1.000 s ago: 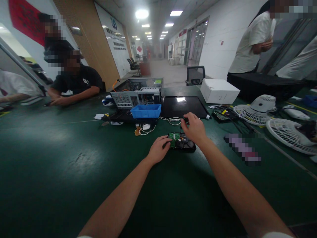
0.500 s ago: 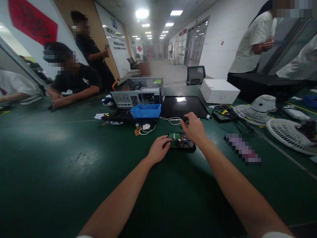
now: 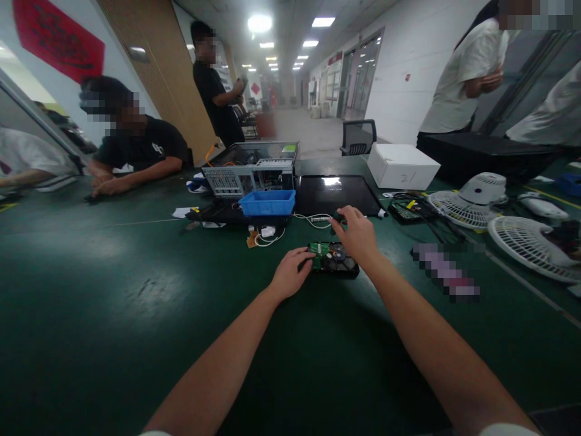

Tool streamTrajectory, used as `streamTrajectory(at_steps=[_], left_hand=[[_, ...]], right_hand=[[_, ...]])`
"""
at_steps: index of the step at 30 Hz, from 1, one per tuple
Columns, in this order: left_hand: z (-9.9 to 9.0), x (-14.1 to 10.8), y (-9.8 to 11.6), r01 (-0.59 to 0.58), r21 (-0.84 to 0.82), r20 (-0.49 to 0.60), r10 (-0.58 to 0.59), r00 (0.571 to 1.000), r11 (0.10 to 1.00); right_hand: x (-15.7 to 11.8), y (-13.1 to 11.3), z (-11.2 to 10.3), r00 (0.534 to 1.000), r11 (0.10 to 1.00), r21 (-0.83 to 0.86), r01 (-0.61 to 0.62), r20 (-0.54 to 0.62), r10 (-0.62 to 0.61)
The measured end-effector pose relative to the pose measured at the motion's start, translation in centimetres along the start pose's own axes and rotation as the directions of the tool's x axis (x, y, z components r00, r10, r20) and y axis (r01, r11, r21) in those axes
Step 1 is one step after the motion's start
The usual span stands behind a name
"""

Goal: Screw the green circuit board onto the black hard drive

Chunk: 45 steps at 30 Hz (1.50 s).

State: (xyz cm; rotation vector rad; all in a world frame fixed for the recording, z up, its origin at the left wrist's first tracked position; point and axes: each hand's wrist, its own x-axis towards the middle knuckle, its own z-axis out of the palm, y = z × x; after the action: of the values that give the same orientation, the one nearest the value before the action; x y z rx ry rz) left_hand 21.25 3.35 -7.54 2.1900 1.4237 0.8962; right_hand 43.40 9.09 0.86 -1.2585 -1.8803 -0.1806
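Note:
A hard drive [image 3: 338,266] with a green circuit board lies flat on the dark green table [image 3: 181,327]. My left hand [image 3: 292,274] rests at its left end, thumb and fingers closed round that edge. Above the drive's right part is my right hand [image 3: 356,233], its fingers pinched on a small dark tool [image 3: 336,221] that points down at the drive. The tool's lower end is too small to make out.
Behind the drive stand a blue bin [image 3: 267,203], an open computer case [image 3: 249,175] and a black flat panel [image 3: 338,195]. A white box [image 3: 403,168], cables and white fan parts [image 3: 476,197] are at the right. People sit and stand around the table.
The standing person at the back left has moved to the right. My hands and the hard drive have hardly moved.

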Motion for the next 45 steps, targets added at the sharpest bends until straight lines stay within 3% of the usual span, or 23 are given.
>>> streamTrajectory(at_steps=[45], left_hand=[[-0.3, -0.1, 0.3, 0.005, 0.003, 0.001, -0.005, 1.000, 1.000]], right_hand=[[0.1, -0.9, -1.0, 1.000, 0.999, -0.036, 0.004, 0.012, -0.004]])
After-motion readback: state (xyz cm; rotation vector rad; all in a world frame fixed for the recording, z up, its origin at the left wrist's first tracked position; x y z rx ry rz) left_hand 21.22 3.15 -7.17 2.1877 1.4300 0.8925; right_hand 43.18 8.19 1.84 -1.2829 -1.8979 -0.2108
